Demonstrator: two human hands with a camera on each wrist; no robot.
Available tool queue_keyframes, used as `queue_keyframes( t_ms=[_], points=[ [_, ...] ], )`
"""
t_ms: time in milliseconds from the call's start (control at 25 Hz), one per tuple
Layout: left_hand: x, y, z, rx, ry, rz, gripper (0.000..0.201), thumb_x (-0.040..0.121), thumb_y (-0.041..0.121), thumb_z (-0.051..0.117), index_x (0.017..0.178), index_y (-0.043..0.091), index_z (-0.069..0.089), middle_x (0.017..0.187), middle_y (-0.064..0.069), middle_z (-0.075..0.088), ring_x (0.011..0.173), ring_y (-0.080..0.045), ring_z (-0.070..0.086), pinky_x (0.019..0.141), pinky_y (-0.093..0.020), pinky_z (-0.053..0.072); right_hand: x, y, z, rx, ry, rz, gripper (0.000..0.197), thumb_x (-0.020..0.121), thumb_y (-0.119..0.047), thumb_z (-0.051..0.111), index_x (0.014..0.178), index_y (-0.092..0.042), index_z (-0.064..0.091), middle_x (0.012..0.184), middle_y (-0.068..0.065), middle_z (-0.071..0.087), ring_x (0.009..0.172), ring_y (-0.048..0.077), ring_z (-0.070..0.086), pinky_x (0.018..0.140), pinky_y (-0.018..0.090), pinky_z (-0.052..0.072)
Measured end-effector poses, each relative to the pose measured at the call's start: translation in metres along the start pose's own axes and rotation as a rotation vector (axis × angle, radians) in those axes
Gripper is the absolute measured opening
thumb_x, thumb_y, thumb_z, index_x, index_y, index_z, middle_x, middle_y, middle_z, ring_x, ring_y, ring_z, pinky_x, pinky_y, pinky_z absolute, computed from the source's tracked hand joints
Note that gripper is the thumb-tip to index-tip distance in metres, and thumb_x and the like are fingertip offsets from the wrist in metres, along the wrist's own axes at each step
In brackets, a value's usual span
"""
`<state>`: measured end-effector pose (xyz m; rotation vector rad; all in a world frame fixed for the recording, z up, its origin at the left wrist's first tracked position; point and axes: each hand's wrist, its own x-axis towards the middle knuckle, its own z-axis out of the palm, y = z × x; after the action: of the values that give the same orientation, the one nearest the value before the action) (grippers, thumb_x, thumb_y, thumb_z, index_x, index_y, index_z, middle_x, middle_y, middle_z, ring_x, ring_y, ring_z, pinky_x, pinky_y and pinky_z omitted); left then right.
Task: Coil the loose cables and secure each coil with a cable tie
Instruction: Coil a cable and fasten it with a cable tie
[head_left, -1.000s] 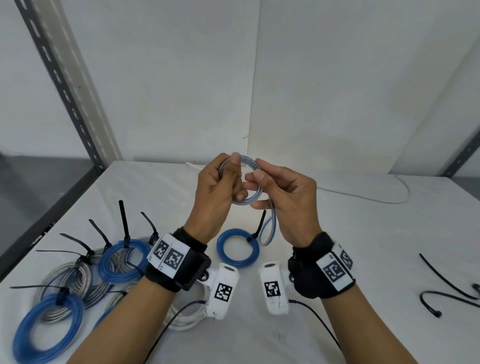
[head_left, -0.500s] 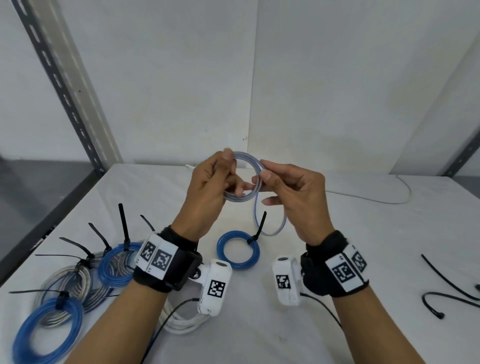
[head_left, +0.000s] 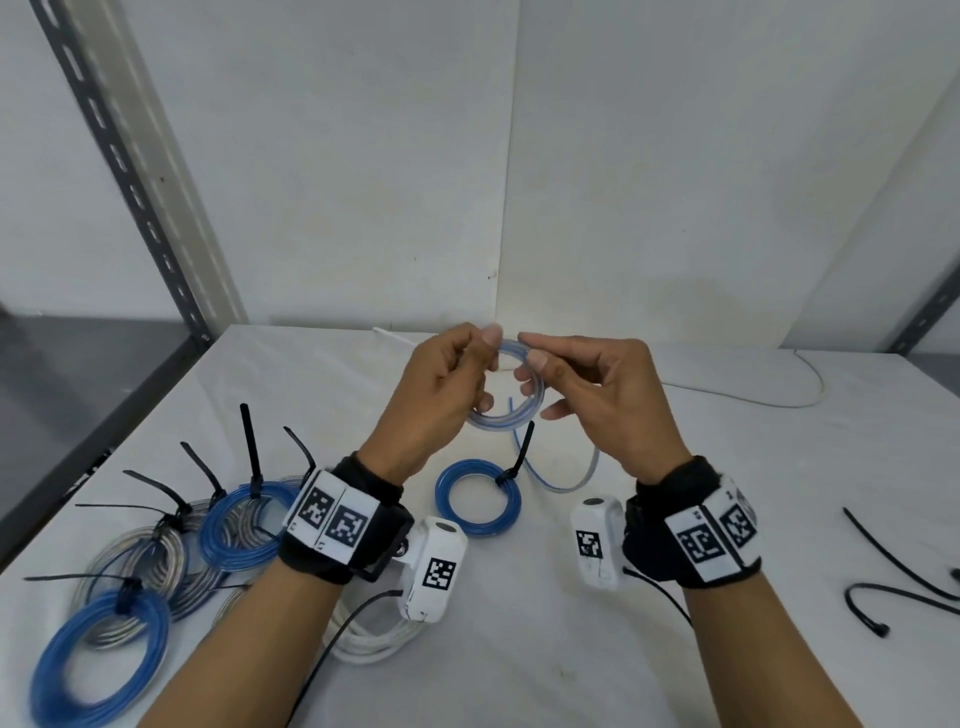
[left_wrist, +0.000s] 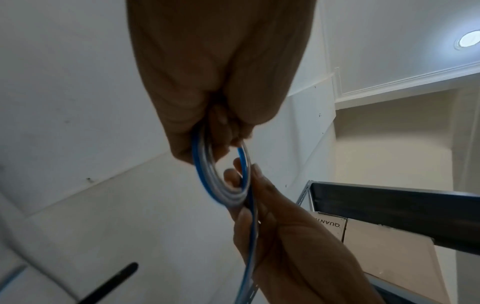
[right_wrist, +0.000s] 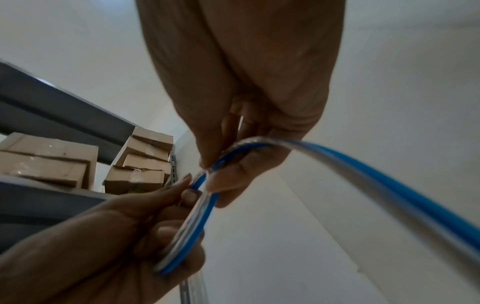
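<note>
Above the middle of the white table (head_left: 571, 649) I hold a small coil of clear-and-blue cable (head_left: 511, 415). My left hand (head_left: 457, 374) grips the coil's left side, thumb on top; in the left wrist view the coil (left_wrist: 221, 185) runs out from under its fingers. My right hand (head_left: 566, 374) pinches the cable at the coil's top right, and in the right wrist view the cable (right_wrist: 363, 164) arcs away to the right. A loose tail (head_left: 566, 478) hangs down to the table. Two loose black cable ties (head_left: 893, 577) lie at the far right.
A tied blue coil (head_left: 478, 499) lies just below my hands. Several tied blue and clear coils (head_left: 156, 561) with upright tie tails crowd the left front. A white cable bundle (head_left: 374, 639) lies under my left wrist. A thin white cable (head_left: 753, 400) runs along the back right.
The hanging tail has grown shorter as another turn went onto the coil. Both hands have shifted slightly and the right hand now pinches the cable at the coil's top.
</note>
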<state>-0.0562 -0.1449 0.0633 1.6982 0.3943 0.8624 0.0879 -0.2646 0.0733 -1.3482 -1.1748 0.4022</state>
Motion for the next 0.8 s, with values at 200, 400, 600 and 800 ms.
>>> queue_keyframes(
  t_ms=[200,400,600,800],
  points=[
    [0.003,-0.002,0.012,-0.344,0.282,0.076,0.038,0.109,0.033,0.041,0.077,0.013,0.047,0.058,0.008,0.029,0.049,-0.009,0.029,0.057,-0.028,0.037,-0.008,0.004,0.039,0.237,0.182,0.012,0.028,0.097,-0.013,0.064,0.125,-0.009,0.068,0.093,0.007,0.079,0.087,0.018,0.075,0.059,0.027,0.060],
    [0.002,0.000,0.005,-0.268,0.041,-0.103,0.042,0.107,0.041,0.042,0.081,0.010,0.052,0.055,0.006,0.029,0.049,-0.012,0.033,0.068,-0.033,0.051,0.000,0.006,0.014,0.007,0.115,-0.050,0.023,0.099,-0.013,0.062,0.120,-0.010,0.072,0.083,0.003,0.076,0.074,0.014,0.072,0.056,0.024,0.054],
    [0.000,0.006,-0.002,-0.002,-0.003,0.055,0.034,0.107,0.031,0.045,0.080,0.010,0.052,0.061,0.003,0.034,0.055,-0.011,0.036,0.063,-0.030,0.050,0.002,0.002,0.012,0.004,0.031,-0.046,0.024,0.100,-0.013,0.062,0.121,-0.010,0.072,0.088,0.005,0.078,0.078,0.019,0.075,0.057,0.028,0.057],
    [0.002,0.006,0.012,-0.411,0.254,0.104,0.034,0.105,0.035,0.043,0.077,0.016,0.042,0.064,0.001,0.020,0.051,-0.009,0.025,0.055,-0.024,0.037,-0.006,0.000,0.046,0.344,0.323,-0.010,0.020,0.096,-0.010,0.065,0.115,-0.004,0.069,0.092,0.011,0.078,0.084,0.024,0.077,0.055,0.028,0.058]
  ],
)
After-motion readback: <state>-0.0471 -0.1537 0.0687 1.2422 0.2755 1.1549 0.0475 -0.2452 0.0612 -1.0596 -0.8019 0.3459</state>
